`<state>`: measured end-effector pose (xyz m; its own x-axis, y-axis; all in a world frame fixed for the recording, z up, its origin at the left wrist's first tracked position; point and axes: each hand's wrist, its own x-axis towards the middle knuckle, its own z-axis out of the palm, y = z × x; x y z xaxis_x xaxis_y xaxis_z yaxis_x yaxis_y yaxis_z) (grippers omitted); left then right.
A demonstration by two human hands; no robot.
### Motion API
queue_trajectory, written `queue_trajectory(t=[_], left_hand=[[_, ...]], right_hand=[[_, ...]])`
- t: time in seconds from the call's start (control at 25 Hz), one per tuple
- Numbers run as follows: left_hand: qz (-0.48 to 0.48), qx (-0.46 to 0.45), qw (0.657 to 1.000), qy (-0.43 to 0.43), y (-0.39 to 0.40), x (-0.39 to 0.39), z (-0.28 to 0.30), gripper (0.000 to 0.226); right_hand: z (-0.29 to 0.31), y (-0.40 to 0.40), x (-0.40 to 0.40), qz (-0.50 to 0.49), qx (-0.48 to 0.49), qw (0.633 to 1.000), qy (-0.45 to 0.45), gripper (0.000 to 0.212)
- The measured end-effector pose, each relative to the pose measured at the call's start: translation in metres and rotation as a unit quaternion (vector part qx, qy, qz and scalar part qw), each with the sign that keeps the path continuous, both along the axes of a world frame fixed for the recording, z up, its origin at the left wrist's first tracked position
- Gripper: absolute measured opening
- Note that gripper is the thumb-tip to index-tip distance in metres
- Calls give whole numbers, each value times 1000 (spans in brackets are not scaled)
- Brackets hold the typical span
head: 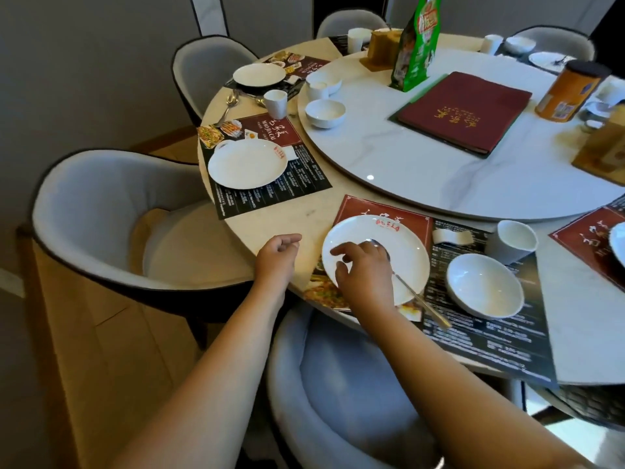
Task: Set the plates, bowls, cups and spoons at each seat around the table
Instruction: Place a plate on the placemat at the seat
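My right hand (363, 275) rests on the near white plate (402, 240), fingers spread, holding nothing. A metal spoon (422, 301) lies across that plate along the hand's right side, its handle pointing toward the table edge. A white bowl (483, 289), a white cup (512, 242) and a spoon rest (451, 236) stand to the right on the same placemat (480, 343). My left hand (277, 255) hovers empty and loosely curled at the table edge. The seat to the left has only a plate (247, 164). Farther back are a plate (258, 75), a cup (275, 103) and spoons (230, 103).
The turntable (439, 170) carries two bowls (324, 113), a small cup (317, 89), a red menu (463, 110), a green bag (416, 45) and an orange can (568, 93). Grey chairs (111, 214) ring the table; one (338, 384) is right below my arms.
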<state>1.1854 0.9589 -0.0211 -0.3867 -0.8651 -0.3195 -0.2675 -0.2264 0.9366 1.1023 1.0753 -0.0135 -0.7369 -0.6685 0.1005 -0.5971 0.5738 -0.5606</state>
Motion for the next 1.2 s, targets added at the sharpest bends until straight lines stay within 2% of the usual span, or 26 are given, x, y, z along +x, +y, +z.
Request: queue_trajectory(t=[0.2, 0.56, 0.76, 0.88, 1.0, 1.2], left_hand=[[-57, 0, 998, -11, -71, 52, 16, 23], [-69, 4, 998, -13, -175, 98, 23, 20], [-69, 0, 998, 1, -228, 76, 17, 18], [-76, -9, 997, -19, -266, 52, 5, 15], [-79, -26, 993, -78, -311, 16, -4, 29], [-71, -53, 983, -161, -358, -32, -8, 47]], right_hand=[[10, -78, 49, -35, -56, 994, -88, 26], [17, -179, 83, -82, -55, 985, -139, 20], [12, -229, 58, -141, -94, 972, -161, 21], [8, -262, 29, -167, -83, 966, -181, 22], [2, -298, -9, -206, -57, 952, -218, 25], [-13, -337, -52, -253, -46, 940, -223, 44]])
